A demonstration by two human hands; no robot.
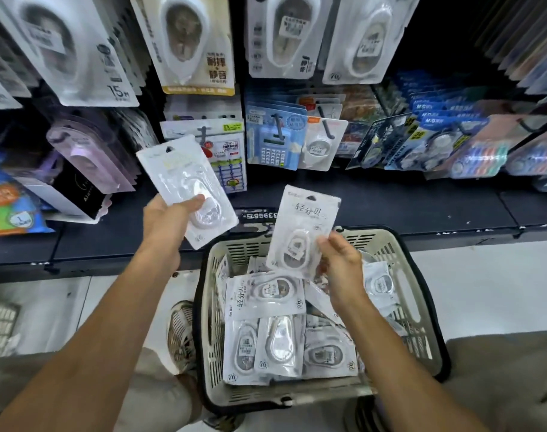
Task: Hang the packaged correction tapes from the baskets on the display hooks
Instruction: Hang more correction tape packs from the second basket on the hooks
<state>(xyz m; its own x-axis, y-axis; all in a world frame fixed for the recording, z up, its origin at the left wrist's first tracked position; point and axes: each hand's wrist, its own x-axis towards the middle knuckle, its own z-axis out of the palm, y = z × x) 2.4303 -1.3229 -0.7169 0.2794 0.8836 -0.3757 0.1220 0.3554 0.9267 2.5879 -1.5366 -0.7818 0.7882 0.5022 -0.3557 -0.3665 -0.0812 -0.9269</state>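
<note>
Two packaged correction tapes are up out of the basket (420,294) at this moment, one in each of my hands. My left hand (169,213) pinches the first pack (185,185) by its lower half, thumb across the clear blister, and holds it tilted up toward the display hooks (202,137) on the lower row. My right hand (341,263) grips the second pack (303,229) by its lower right edge, just above the basket, printed face toward me. Many more packs (266,332) lie loosely heaped in the basket, which sits on the floor (484,285) in front of the shelf (390,198).

The risk I see is at the hanging hole. The left pack is slanted, and its top slot looks small and dark against a crowded row; if I push it on at that angle it could miss the hook tip, bend the card, or knock packs already hanging there. My grip is low on a slick blister, so the pack could pivot or slip. With both hands full, I have nothing free to steady the hook, and the right pack might drop back into the pile.
</note>
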